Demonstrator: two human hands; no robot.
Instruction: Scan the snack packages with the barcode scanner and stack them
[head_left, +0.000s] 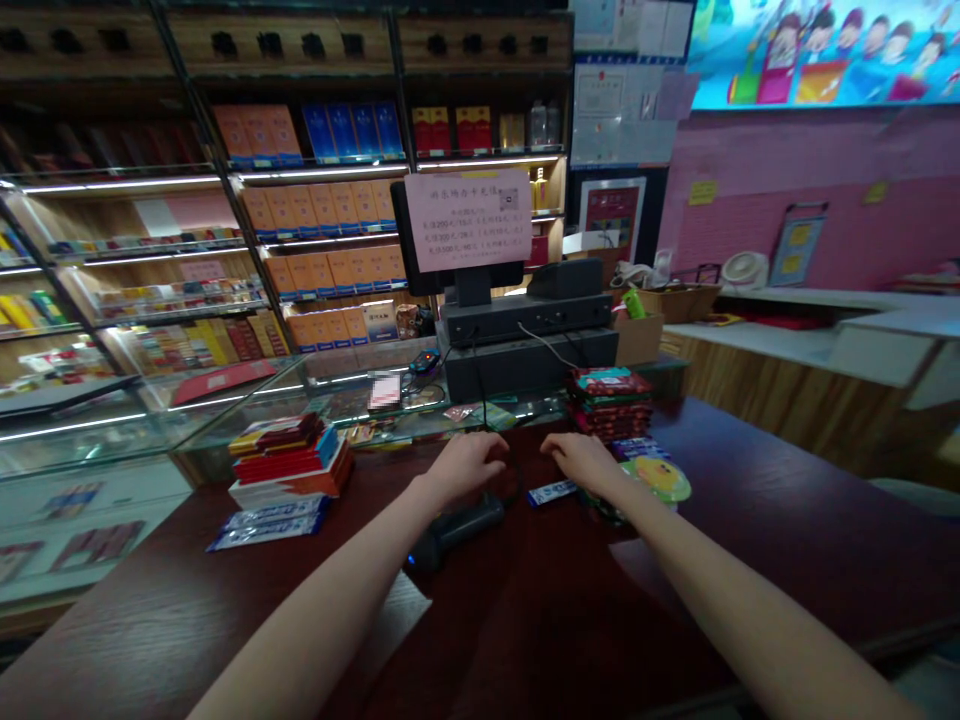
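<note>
Both my hands are held over the dark red-brown counter point(525, 620). My left hand point(466, 464) has its thumb and fingers apart with nothing visible between them, just beyond a black handheld barcode scanner point(466, 524). Facing it, my right hand point(581, 458) is loosely curved with fingers apart, seemingly holding nothing. Below its fingertips lies a blue-and-white sachet point(552, 492). A pile of red packets point(611, 405) stands behind the right hand. Beside the right wrist is a green-and-yellow flat item point(657, 478), partly covered by the forearm.
Cartons and red packs point(292, 458) are stacked on the left, with long blue-and-white packets point(268, 522) in front. A monitor bearing a paper sign point(469, 222) rises behind the glass case point(300, 410). Shelves of boxes point(322, 210) line the back wall.
</note>
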